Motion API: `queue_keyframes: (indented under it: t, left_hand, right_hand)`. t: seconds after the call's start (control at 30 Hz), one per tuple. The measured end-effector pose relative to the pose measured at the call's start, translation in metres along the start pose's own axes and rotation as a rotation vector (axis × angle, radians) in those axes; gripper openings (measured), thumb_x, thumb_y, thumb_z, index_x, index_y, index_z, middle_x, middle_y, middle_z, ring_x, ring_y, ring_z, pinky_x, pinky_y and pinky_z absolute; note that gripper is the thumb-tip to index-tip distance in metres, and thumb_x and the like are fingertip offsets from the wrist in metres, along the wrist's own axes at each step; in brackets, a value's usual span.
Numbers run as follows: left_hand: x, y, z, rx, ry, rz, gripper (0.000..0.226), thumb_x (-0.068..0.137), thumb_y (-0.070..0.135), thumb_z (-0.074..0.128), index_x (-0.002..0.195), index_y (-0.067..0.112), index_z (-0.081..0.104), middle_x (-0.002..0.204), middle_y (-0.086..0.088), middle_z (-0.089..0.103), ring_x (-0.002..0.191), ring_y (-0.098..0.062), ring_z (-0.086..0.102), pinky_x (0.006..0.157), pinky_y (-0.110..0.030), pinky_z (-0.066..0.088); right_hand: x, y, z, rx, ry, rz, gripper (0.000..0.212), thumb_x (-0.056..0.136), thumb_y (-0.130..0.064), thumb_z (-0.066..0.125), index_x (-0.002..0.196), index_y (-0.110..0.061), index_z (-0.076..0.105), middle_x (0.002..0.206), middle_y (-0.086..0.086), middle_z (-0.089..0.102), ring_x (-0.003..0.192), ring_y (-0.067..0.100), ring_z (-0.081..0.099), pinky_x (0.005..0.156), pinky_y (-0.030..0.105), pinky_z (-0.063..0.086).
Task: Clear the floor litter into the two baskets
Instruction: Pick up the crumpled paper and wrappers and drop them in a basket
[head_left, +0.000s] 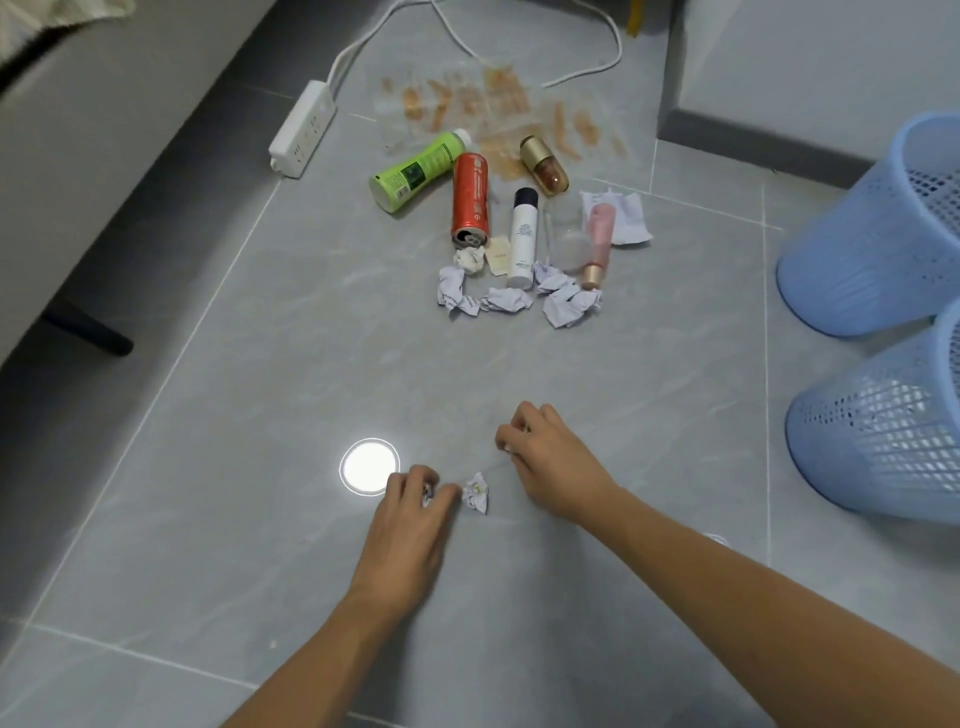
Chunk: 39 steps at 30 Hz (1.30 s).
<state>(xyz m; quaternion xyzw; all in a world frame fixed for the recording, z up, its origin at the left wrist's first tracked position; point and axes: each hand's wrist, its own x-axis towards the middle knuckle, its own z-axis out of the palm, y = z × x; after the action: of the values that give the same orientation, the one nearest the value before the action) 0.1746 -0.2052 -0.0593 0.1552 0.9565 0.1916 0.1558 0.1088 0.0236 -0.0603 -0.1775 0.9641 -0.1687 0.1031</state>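
- The left hand (410, 525) is low over the tiles at about 6 o'clock in the view, its fingers curled together around a small crumpled paper ball (427, 493) that shows only as a white edge between them; a closed grip like this suits a light wad that would otherwise roll away.
- A second crumpled paper ball (476, 492) lies free on the floor just beside those fingertips, at their 3 o'clock, likely the next piece to gather.
- The right hand (545, 457) is at the free ball's 2 o'clock, fingertips pinched together at the floor; something tiny may be held there, but I cannot tell what.
- Most of the litter is well apart at 12 o'clock: a green bottle (415, 171), a red drink can (470, 200), a white spray bottle (522, 239), a gold-capped perfume bottle (544, 169), a pink tube (598, 244) and a row of paper wads (506, 300), so the job looks barely begun.
- Two blue mesh baskets (883, 228) stand at 3 o'clock, near the right arm, which makes that arm the easier one for dropping.
- A white power strip (303, 130) lies at 11 o'clock, beside an orange smear (498, 109); neither looks like basket material.
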Motion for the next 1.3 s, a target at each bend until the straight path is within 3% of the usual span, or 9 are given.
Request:
queue_keyframes:
  t: [0.07, 0.3, 0.5, 0.73, 0.9, 0.97, 1.1, 1.2, 1.3]
  left_hand:
    - [0.008, 0.000, -0.004, -0.033, 0.008, 0.016, 0.048, 0.074, -0.006, 0.057, 0.111, 0.024, 0.053, 0.114, 0.007, 0.042, 0.099, -0.021, 0.039, 0.063, -0.031, 0.045]
    - [0.053, 0.028, -0.036, -0.274, 0.117, 0.023, 0.006, 0.077, 0.019, 0.039, 0.073, 0.023, 0.042, 0.072, 0.010, 0.047, 0.070, -0.016, 0.044, 0.060, -0.041, 0.044]
    - [0.114, 0.107, -0.105, -0.303, 0.193, 0.139, 0.013, 0.075, 0.025, 0.046, 0.063, 0.023, 0.051, 0.049, 0.004, 0.044, 0.051, -0.017, 0.046, 0.050, -0.031, 0.037]
    - [0.177, 0.288, -0.154, -0.262, 0.182, 0.490, 0.021, 0.078, 0.034, 0.042, 0.066, 0.020, 0.052, 0.052, 0.000, 0.051, 0.056, -0.024, 0.052, 0.051, -0.035, 0.040]
    - [0.195, 0.430, -0.149, -0.194, 0.225, 0.735, 0.019, 0.090, 0.032, 0.044, 0.074, 0.021, 0.046, 0.060, 0.005, 0.047, 0.059, -0.027, 0.050, 0.050, -0.034, 0.020]
    - [0.199, 0.466, -0.137, -0.197, 0.170, 0.790, 0.020, 0.097, 0.034, 0.044, 0.081, 0.023, 0.050, 0.070, 0.004, 0.057, 0.072, -0.028, 0.060, 0.053, -0.034, 0.026]
    - [0.210, 0.495, -0.106, 0.023, -0.117, 0.791, 0.044, 0.100, 0.055, 0.033, 0.134, 0.042, 0.057, 0.125, 0.001, 0.066, 0.119, -0.030, 0.055, 0.087, -0.045, 0.045]
    - [0.217, 0.481, -0.095, 0.136, -0.131, 0.754, 0.050, 0.098, 0.059, 0.034, 0.133, 0.036, 0.062, 0.136, 0.001, 0.058, 0.126, -0.032, 0.048, 0.095, -0.049, 0.045]
    - [0.209, 0.438, -0.100, 0.046, 0.107, 0.753, 0.035, 0.096, 0.046, 0.043, 0.113, 0.027, 0.067, 0.112, 0.001, 0.059, 0.106, -0.026, 0.054, 0.080, -0.042, 0.048]
  right_hand:
    - [-0.001, 0.002, -0.001, 0.019, 0.015, -0.009, 0.024, 0.087, 0.003, 0.054, 0.103, -0.015, 0.059, 0.102, 0.006, 0.049, 0.088, 0.027, 0.043, 0.060, 0.048, 0.051]
    - [0.009, 0.005, -0.031, 0.114, 0.124, -0.009, 0.022, 0.085, 0.002, 0.057, 0.100, -0.014, 0.062, 0.098, 0.004, 0.051, 0.086, 0.026, 0.048, 0.066, 0.046, 0.050]
    - [0.001, 0.022, -0.128, 0.166, 0.394, 0.093, 0.022, 0.084, -0.001, 0.064, 0.101, -0.015, 0.063, 0.099, -0.002, 0.051, 0.086, 0.021, 0.049, 0.070, 0.029, 0.043]
    - [-0.087, 0.104, -0.284, 0.095, 0.719, 0.390, 0.019, 0.083, -0.003, 0.066, 0.097, -0.016, 0.066, 0.095, -0.001, 0.055, 0.086, 0.017, 0.056, 0.071, 0.026, 0.040]
    - [-0.178, 0.177, -0.346, -0.015, 0.889, 0.693, 0.014, 0.083, -0.008, 0.067, 0.093, -0.017, 0.068, 0.093, 0.000, 0.059, 0.085, 0.021, 0.059, 0.076, 0.032, 0.045]
    - [-0.204, 0.195, -0.346, -0.018, 0.870, 0.797, 0.013, 0.083, -0.011, 0.069, 0.094, -0.018, 0.069, 0.091, 0.002, 0.059, 0.084, 0.023, 0.060, 0.074, 0.033, 0.043]
    - [-0.235, 0.221, -0.324, 0.086, 0.530, 0.939, 0.029, 0.080, -0.029, 0.073, 0.109, -0.025, 0.073, 0.104, 0.005, 0.062, 0.098, 0.026, 0.064, 0.081, 0.033, 0.048]
    - [-0.238, 0.227, -0.315, 0.122, 0.437, 0.970, 0.041, 0.080, -0.031, 0.077, 0.120, -0.028, 0.071, 0.121, 0.004, 0.063, 0.111, 0.022, 0.062, 0.094, 0.037, 0.051]
    - [-0.221, 0.220, -0.312, 0.090, 0.553, 0.937, 0.036, 0.082, -0.017, 0.073, 0.117, -0.024, 0.073, 0.117, 0.003, 0.068, 0.110, 0.021, 0.064, 0.096, 0.037, 0.052]
